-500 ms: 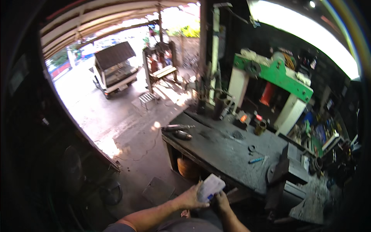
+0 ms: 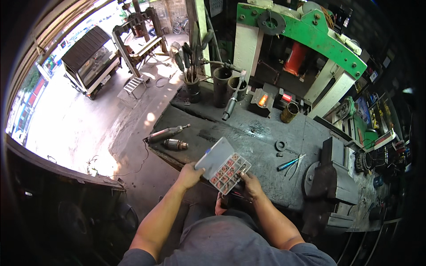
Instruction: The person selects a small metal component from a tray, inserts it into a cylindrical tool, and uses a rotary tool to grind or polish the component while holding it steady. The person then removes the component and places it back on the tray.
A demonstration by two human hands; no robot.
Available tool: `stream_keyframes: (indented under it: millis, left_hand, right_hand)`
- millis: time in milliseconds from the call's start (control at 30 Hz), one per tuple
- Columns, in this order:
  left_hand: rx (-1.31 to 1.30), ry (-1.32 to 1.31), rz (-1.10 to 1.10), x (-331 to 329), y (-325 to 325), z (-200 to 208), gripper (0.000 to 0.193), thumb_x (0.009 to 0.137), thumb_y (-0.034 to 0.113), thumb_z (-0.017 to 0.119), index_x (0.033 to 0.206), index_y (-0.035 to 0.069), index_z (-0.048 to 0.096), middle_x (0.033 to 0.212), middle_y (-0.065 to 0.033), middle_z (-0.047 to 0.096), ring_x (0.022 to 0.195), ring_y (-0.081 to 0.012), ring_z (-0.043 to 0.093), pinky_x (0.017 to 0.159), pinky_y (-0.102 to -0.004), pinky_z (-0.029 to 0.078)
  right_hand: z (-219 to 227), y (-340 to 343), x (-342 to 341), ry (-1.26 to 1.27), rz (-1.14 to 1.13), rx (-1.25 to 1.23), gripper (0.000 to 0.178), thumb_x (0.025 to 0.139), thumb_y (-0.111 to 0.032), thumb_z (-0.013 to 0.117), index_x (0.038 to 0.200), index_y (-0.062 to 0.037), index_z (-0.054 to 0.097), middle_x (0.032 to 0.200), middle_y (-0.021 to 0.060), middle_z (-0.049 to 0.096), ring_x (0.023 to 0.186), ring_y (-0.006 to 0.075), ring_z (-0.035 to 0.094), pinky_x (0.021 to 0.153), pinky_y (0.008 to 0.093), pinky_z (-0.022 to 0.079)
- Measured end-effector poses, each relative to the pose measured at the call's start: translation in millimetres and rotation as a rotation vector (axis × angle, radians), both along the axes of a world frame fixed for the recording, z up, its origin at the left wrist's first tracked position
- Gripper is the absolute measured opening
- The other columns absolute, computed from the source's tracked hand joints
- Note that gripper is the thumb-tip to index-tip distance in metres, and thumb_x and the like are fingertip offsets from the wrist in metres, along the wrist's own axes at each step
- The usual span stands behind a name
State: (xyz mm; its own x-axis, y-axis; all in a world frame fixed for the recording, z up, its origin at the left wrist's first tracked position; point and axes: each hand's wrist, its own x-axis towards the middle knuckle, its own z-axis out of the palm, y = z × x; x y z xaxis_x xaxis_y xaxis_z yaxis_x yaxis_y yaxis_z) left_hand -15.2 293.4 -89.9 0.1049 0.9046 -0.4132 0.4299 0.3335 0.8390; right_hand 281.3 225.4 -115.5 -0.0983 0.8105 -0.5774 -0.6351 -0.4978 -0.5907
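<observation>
Two bare hands share one plastic compartment box (image 2: 217, 152), held near the front edge of the workbench (image 2: 270, 186), well to the left of the bench vise (image 2: 330, 179). From where I stand I can see its translucent lid (image 2: 211, 162) swung open, on the side farther from the vise. The gridded tray on the vise side has small copper-coloured parts (image 2: 230, 162) in many of its cells.

The person's left hand (image 2: 191, 176), farther from the vise, is curled partly closed on the lid's outer corner, thumb on top, the other fingers mostly hidden. The right hand (image 2: 252, 186), nearer the vise, is bent round the tray's near-right edge with the thumb at the rim; I cannot tell whether its fingertips also pinch a small part.

Just left of the vise lies a blue-handled screwdriver (image 2: 286, 166), and a little beyond that a dark ring (image 2: 277, 146). Far to the left of the vise, near the bench's left end, a straight grinder (image 2: 165, 134) lies beside a motor armature (image 2: 176, 144). Beyond the vise and leftward, an open brass-coloured can (image 2: 289, 114) stands on the bench, and behind it rises a press frame with a green crossbeam (image 2: 297, 21) and a red cylinder (image 2: 296, 57). Farthest left of the vise, out in the sunlight, sits a small covered truck (image 2: 92, 60).
</observation>
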Motion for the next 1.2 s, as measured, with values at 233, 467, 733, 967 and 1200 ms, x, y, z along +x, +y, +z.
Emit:
stream_keyframes:
  millis: [233,467,733,967,1200]
  left_hand:
    - [0.279,0.271,-0.081,53.3,88.0,-29.8,0.043,0.099,0.022,0.086,0.131,-0.005,0.076,0.114,-0.0282,0.083,0.106,-0.0447,0.081,0.092,-0.0492,0.062]
    - [0.329,0.296,-0.022,87.2,120.9,-44.7,0.055,0.096,0.027,0.091,0.138,-0.002,0.072,0.12,-0.0234,0.082,0.11,-0.0423,0.08,0.094,-0.0497,0.062]
    - [0.296,0.165,-0.035,43.5,50.7,-31.7,0.048,0.097,0.014,0.088,0.139,0.0,0.071,0.106,-0.0118,0.079,0.086,-0.0181,0.072,0.081,-0.0359,0.06]
    - [0.166,0.154,0.026,3.9,-15.4,-26.9,0.038,0.1,0.009,0.084,0.135,-0.001,0.073,0.103,-0.0115,0.08,0.087,-0.0187,0.075,0.082,-0.0363,0.061]
    - [0.153,0.191,0.064,-5.4,-31.0,-26.7,0.028,0.101,0.008,0.083,0.127,-0.001,0.076,0.105,-0.0138,0.084,0.09,-0.0209,0.08,0.084,-0.037,0.063]
  right_hand:
    - [-14.2,31.6,29.6,-0.888,0.419,0.0,0.041,0.111,-0.029,0.079,0.134,0.0041,0.075,0.115,0.019,0.084,0.105,0.0303,0.081,0.093,0.0451,0.065]
    - [8.6,-7.6,56.2,-1.266,0.567,-0.02,0.041,0.107,-0.034,0.079,0.125,0.0028,0.079,0.116,0.0304,0.082,0.112,0.051,0.078,0.099,0.0534,0.06]
    - [-13.3,2.9,65.4,-1.345,0.227,-0.013,0.025,0.102,-0.02,0.081,0.117,0.0003,0.08,0.113,0.0273,0.081,0.114,0.05,0.075,0.1,0.0544,0.059]
    - [-14.3,18.7,84.7,-1.443,0.237,0.102,0.021,0.101,-0.017,0.079,0.115,-0.0013,0.081,0.113,0.0253,0.081,0.112,0.0483,0.075,0.1,0.0545,0.059]
    - [-10.9,24.3,86.1,-1.499,0.326,0.105,0.021,0.101,-0.019,0.079,0.114,-0.0019,0.082,0.115,0.0255,0.081,0.114,0.0474,0.075,0.102,0.0534,0.059]
